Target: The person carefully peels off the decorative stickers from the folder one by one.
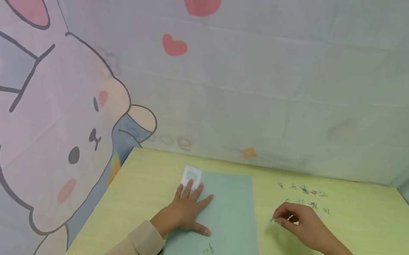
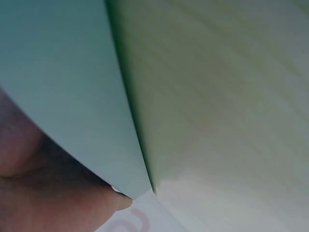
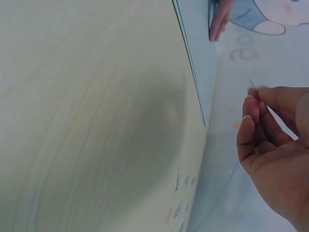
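A light green folder (image 1: 231, 218) lies on the yellow table, with a white label (image 1: 187, 176) at its upper left corner. My left hand (image 1: 184, 212) rests spread on the folder, fingertips at the label's lower edge. Near its thumb, a small leafy sprig sticker (image 1: 209, 249) lies on the folder's lower part. Right of the folder, my right hand (image 1: 302, 224) pinches a small, thin sticker (image 1: 272, 220) between thumb and forefinger, above the table. In the right wrist view the pinched piece shows only as a thin edge at the fingertips (image 3: 256, 92).
Several small plant and flower stickers (image 1: 304, 189) lie in rows on the table (image 1: 362, 236) beyond my right hand. A cloth backdrop (image 1: 272, 89) with hearts and a rabbit (image 1: 66, 134) stands behind and to the left of the table.
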Motion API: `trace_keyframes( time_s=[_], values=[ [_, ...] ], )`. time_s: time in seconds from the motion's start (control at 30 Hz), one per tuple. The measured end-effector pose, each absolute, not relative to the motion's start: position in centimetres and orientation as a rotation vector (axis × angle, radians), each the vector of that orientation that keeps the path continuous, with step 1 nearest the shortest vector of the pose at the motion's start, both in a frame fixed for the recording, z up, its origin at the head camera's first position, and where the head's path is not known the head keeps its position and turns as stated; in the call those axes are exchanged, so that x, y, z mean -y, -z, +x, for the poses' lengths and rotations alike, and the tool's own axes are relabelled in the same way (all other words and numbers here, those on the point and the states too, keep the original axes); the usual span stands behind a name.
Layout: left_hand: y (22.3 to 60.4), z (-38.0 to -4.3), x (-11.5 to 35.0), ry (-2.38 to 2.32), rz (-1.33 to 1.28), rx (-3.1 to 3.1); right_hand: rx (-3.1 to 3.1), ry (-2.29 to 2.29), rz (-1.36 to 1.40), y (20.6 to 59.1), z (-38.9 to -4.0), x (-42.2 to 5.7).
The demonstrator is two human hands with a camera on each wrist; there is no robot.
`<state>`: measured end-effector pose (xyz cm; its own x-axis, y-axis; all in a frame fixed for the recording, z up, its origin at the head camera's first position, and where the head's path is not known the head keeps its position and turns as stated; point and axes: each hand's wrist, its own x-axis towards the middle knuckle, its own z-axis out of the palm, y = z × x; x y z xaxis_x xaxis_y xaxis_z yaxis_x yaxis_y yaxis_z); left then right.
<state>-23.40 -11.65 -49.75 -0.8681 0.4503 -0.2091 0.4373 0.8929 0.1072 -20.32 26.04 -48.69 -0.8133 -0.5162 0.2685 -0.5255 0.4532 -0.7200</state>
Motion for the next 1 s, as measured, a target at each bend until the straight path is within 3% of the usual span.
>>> trace_keyframes(
  time_s=[0.67, 1.0],
  values=[
    [49.3, -23.0, 11.5, -0.049, 0.679, -2.85, 2.744, -1.35, 0.295, 50.6, -22.2, -34.0],
    [49.2, -23.1, 11.5, -0.044, 0.68, -2.85, 2.811, -1.16, 0.101, 52.4, -22.4, -36.7]
  ],
)
